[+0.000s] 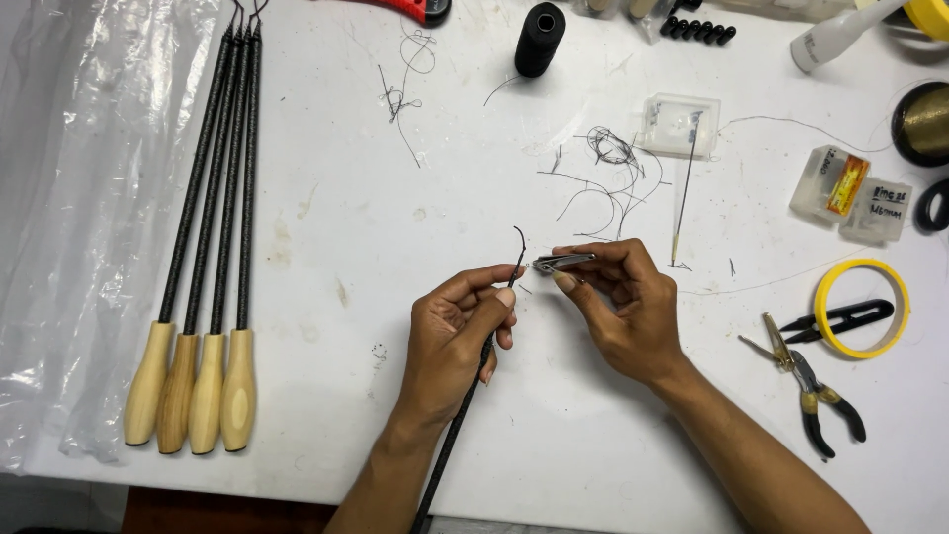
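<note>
Nearest, a thin stiff black rod (463,415) is pinched near its hooked tip by the left hand (457,331); small silver metal clippers (563,262), just right of the tip, are squeezed by the right hand (623,307).

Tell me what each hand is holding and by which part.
Left hand: thin black rod, pinched near its upper tip. Right hand: small metal clipper, gripped at its rear end, jaws toward the rod's tip.

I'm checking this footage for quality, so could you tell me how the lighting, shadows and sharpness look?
Head view: even, soft light on the white table, with only faint shadows under the left hand and right hand; mild glare on the plastic sheet; the metal clipper and thin rod look sharp, without motion blur.
</note>
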